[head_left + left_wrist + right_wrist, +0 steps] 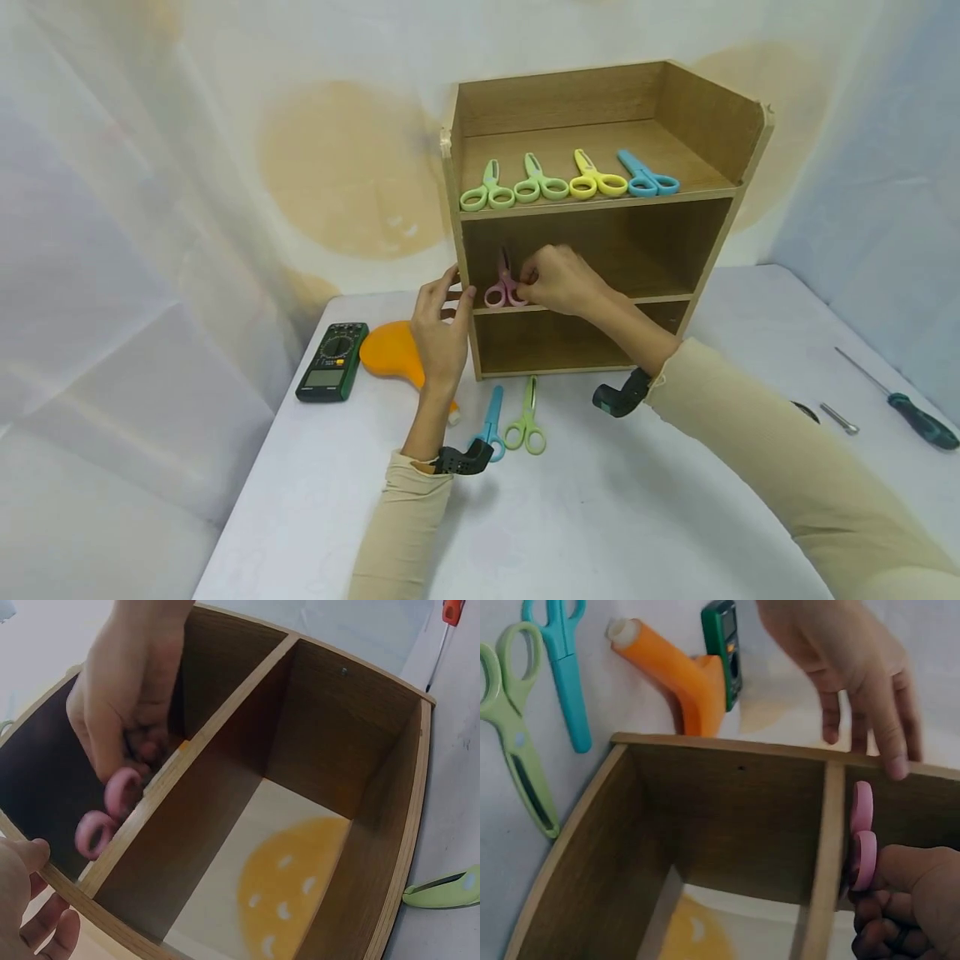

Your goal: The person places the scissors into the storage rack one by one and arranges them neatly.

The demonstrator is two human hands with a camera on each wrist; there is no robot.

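The right hand [558, 279], just right of centre in the head view, pinches the pink scissors [501, 287] by their handle loops at the front edge of the wooden shelf unit's [720, 125] middle shelf. Their long axis runs front to back, loops toward the person and blades pointing into the compartment. The left hand [441, 329], fingers straight, rests on the unit's left wall just beside the scissors, gripping nothing.

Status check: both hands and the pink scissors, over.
Right hand pinches pink scissors on wooden shelf unit's middle shelf. Left hand touches its left edge, fingers straight. Nothing blocking.
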